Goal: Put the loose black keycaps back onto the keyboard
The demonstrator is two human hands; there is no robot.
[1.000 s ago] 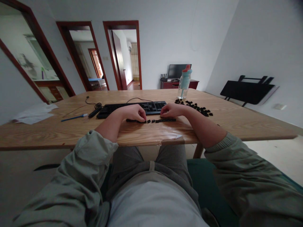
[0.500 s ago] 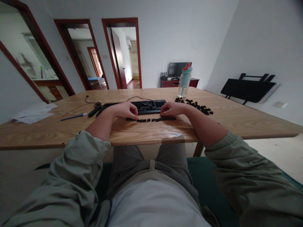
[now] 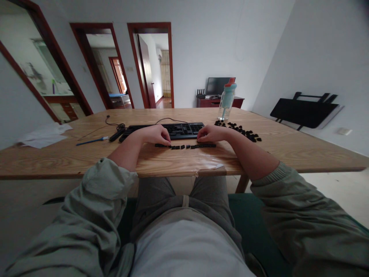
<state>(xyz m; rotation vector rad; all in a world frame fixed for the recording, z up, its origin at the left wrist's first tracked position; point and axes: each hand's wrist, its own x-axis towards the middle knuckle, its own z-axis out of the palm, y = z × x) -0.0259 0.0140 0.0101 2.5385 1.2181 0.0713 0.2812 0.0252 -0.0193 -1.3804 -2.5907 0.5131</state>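
A black keyboard [image 3: 183, 131] lies on the wooden table, partly behind both hands. In front of it runs a line of small black keycaps [image 3: 203, 146], with small gaps near its middle. My left hand [image 3: 155, 135] is closed in a pinch, its fingertips down on a keycap in the left part of the line. My right hand [image 3: 211, 133] is closed with bent fingers at the keyboard's front right edge, just above the line. Its fingertips are pressed together, and what they hold is too small to make out.
Loose keycaps [image 3: 245, 132] lie scattered to the right. A clear bottle [image 3: 226, 102] with a red-topped lid stands behind them. On the left are a blue brush [image 3: 91, 141], a coiled cable [image 3: 119, 127] and white paper [image 3: 44, 135]. The table's front edge [image 3: 184, 175] is close to my body.
The whole view has shifted slightly, so things appear a little further right. Both hands stay at nearly the same places by the line of keycaps.
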